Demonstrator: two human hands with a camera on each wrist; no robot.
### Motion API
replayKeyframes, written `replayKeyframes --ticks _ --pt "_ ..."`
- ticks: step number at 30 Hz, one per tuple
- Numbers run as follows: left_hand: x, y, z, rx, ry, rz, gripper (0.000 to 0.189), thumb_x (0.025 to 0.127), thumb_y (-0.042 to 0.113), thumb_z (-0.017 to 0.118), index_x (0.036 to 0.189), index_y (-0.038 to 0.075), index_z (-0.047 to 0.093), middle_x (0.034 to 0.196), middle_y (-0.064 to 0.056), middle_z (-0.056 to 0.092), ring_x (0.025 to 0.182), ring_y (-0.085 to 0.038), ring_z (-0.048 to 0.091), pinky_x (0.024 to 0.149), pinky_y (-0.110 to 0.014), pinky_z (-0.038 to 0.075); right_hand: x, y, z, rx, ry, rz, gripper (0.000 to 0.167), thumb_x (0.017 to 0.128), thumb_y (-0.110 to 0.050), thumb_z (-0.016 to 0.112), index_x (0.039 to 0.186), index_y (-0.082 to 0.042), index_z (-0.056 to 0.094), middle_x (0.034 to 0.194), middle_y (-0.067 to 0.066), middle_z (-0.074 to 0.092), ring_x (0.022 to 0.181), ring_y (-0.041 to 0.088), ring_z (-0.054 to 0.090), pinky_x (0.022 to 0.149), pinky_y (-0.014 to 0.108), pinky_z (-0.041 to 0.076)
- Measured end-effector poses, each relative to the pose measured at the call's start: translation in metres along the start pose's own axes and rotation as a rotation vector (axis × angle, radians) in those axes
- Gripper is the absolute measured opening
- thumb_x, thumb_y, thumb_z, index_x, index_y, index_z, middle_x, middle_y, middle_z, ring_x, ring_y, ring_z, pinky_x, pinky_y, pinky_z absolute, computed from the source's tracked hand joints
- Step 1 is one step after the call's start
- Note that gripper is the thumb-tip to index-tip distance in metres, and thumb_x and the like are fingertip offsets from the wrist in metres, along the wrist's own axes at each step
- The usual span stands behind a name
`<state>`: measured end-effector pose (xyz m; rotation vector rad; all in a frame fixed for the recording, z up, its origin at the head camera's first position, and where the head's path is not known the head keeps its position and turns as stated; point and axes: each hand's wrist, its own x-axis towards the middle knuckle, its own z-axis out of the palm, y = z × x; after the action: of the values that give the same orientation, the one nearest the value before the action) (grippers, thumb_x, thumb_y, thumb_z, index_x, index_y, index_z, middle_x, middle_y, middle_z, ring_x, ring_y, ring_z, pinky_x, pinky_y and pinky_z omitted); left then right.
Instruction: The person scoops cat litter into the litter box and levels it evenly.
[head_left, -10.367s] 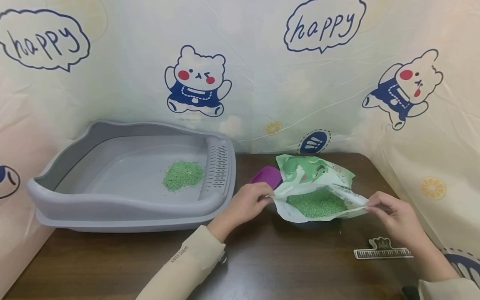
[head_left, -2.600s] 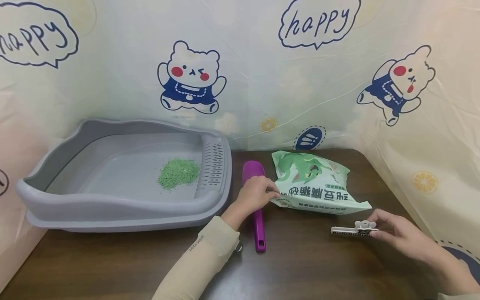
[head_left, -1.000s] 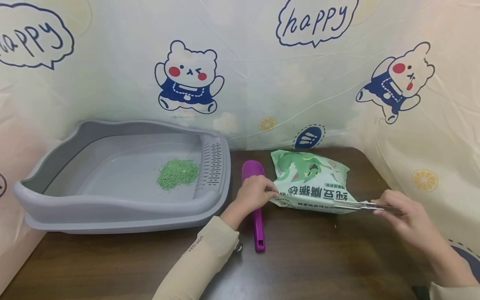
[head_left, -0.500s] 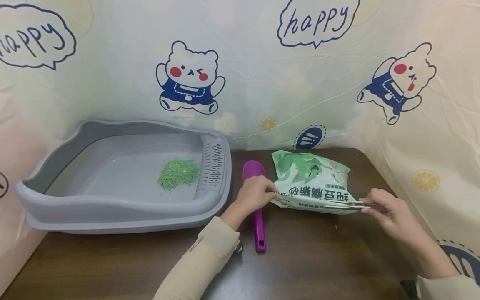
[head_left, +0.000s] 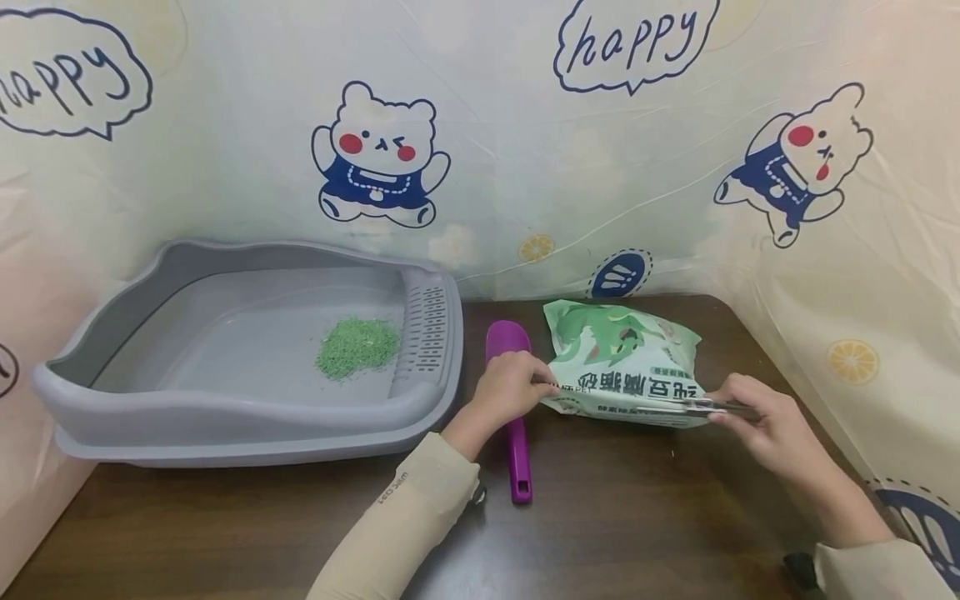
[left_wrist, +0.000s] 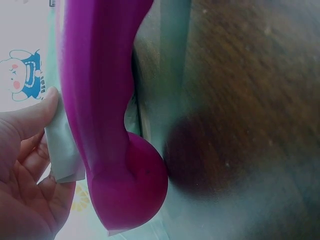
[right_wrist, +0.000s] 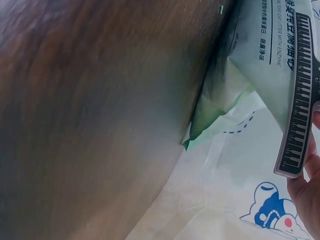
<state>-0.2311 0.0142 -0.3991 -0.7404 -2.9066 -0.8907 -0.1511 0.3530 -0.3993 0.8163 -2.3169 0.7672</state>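
The green-and-white cat litter bag (head_left: 618, 350) lies on the table at right, its near edge folded flat. At the bag's left corner my left hand (head_left: 510, 385) pinches the folded edge between thumb and fingers, seen also in the left wrist view. My right hand (head_left: 776, 429) grips a bag clip (right_wrist: 299, 100) printed with piano keys. This clip lies along the right end of the folded edge; whether its jaws press on the bag is hard to tell. A purple scoop (head_left: 519, 458) lies on the table, partly beneath my left hand.
A grey litter box (head_left: 240, 417) stands on the left of the table, with a small heap of green litter (head_left: 356, 347) inside near its slotted end. Behind the brown table (head_left: 600, 517) hangs a printed cloth (head_left: 495, 150).
The bag's mouth, earlier spread by both hands, is folded over. My right hand has picked up the clip from the table and moved it left onto the bag's edge.
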Motion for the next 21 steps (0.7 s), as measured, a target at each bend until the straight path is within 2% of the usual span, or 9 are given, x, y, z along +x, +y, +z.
replayKeyframes --ticks 12,21 --pt "0.000 0.001 -0.002 0.007 0.004 -0.009 0.007 0.085 0.031 0.079 0.090 0.026 0.082 0.092 0.009 0.076 0.086 -0.012 0.065 0.067 -0.027 0.050 0.008 -0.002 0.015 0.043 0.011 -0.011 0.047 0.054 0.025 0.079 0.083 -0.010 0.068 0.079 -0.007 0.057 0.078 -0.002 0.049 0.072 0.013 0.040" --pt "-0.001 0.001 -0.001 0.016 0.004 -0.005 0.007 0.085 0.031 0.079 0.089 0.027 0.082 0.092 0.010 0.076 0.085 -0.012 0.065 0.066 -0.026 0.049 0.015 -0.009 0.026 0.041 0.002 0.016 0.042 0.058 0.019 0.083 0.082 -0.011 0.068 0.079 -0.004 0.060 0.075 -0.001 0.051 0.070 0.012 0.041"
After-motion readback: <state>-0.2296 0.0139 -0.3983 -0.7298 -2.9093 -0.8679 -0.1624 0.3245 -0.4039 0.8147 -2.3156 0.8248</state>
